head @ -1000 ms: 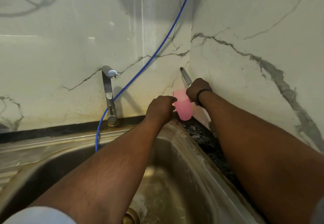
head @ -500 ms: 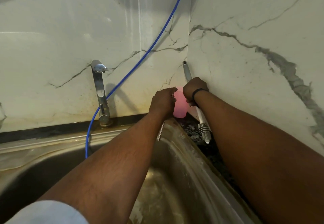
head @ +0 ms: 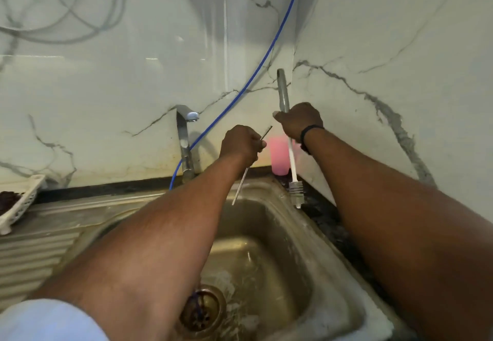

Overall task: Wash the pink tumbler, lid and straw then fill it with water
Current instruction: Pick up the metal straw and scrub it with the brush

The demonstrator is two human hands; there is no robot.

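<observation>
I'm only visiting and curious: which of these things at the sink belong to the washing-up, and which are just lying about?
For the job:
pink tumbler
thin straw in left hand
bottle brush in right hand
tap
sink

Lying about:
white rack
blue hose

The tumbler [head: 279, 157] stands behind the sink's [head: 269, 247] far right corner. The tap [head: 186, 143] rises behind the sink's far rim, a rack [head: 20, 202] to its left.
</observation>
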